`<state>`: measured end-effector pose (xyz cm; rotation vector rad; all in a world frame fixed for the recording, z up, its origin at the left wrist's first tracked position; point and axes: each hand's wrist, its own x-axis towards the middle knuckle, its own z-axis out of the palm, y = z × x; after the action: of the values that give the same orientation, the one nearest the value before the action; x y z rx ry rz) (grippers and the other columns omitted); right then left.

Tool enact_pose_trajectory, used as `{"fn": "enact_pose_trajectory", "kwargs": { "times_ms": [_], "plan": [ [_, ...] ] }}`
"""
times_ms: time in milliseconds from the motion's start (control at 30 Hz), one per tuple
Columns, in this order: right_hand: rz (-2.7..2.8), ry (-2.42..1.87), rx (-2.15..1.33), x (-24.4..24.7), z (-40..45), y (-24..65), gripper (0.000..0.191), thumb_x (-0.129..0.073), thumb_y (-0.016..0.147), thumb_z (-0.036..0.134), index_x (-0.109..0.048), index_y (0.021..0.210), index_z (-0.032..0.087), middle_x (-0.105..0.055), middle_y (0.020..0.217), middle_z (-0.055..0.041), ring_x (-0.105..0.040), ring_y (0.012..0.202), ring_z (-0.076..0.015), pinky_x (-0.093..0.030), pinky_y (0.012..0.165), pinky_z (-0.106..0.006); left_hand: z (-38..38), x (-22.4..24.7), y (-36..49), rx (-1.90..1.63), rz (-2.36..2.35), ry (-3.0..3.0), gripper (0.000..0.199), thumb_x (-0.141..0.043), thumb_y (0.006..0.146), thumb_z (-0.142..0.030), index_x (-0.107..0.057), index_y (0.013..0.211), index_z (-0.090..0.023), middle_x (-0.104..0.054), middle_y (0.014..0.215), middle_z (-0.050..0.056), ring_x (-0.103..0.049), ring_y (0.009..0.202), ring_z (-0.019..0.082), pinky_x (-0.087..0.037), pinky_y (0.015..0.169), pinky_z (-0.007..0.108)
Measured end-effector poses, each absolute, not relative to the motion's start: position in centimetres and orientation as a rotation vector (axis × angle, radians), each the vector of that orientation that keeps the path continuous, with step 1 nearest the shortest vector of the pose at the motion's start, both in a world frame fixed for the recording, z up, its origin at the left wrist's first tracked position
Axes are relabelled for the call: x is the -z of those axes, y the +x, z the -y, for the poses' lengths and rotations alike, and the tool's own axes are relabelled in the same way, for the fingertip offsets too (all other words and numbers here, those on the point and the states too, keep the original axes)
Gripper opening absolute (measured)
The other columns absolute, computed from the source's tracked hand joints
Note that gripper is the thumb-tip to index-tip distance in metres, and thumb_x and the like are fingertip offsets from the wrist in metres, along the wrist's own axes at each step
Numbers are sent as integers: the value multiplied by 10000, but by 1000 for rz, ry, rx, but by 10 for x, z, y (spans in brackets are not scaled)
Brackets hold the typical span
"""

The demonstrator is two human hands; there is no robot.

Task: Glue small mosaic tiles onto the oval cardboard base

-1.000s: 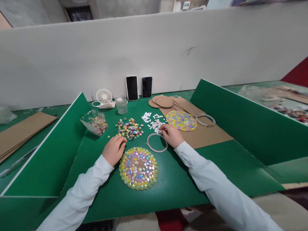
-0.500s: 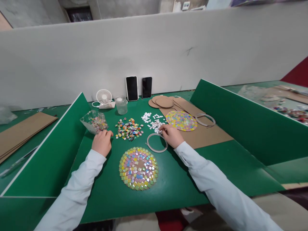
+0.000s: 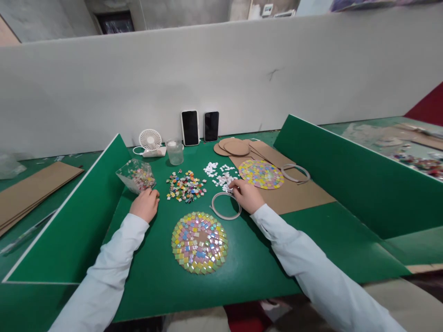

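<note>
White chips lie by the fingertips of the curled right hand, a see-through container by the curled left hand; whether either pinches anything cannot be told, but tiles are best lifted singly, sleeves clear of the mosaic disc between them.

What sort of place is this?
Likely a craft workstation, perhaps in a workshop. The signs: a green table between upright side boards, a pile of small coloured tiles, and a round mosaic lying near its front edge.
</note>
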<state>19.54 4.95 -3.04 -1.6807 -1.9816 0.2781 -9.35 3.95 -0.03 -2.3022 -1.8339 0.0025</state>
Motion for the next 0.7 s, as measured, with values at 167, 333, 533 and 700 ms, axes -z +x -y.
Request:
{"fn": "enact_pose_trajectory", "kwargs": {
  "times_ms": [167,333,533,700],
  "plan": [
    [1985,-1672,-273,30,-50,195,178,-374,675,106,-531,707,182,-600,773,-47,-537,688,-166,-387,608,-246,-37,7,-85,166,1791,-2437,227,-391,759,-274,-547,851,-136,-526,821,86,-505,811,208,-399,753,319],
    [1986,-1664,-281,29,-49,194,182,-368,671,104,-528,709,181,-599,781,-47,-540,707,-164,-390,626,-246,-32,22,-69,372,1757,-2544,480,-387,743,-396,-353,1168,-176,-355,1180,130,-360,1081,252,-323,867,373],
    [2001,-1674,-323,27,-48,193,179,-370,668,94,-524,706,176,-599,779,-49,-544,710,-159,-392,638,-240,-45,25,-54,285,1700,-2638,662,-381,680,-559,-227,1241,-243,-151,1324,122,-115,1204,305,-170,925,469],
    [1997,-1649,-312,28,-49,193,178,-367,664,106,-520,702,187,-598,767,-43,-547,692,-161,-395,620,-245,-69,26,-42,334,1746,-2594,558,-451,643,-544,-407,1128,-270,-319,1240,113,-250,1147,305,-199,882,502]
  ]
}}
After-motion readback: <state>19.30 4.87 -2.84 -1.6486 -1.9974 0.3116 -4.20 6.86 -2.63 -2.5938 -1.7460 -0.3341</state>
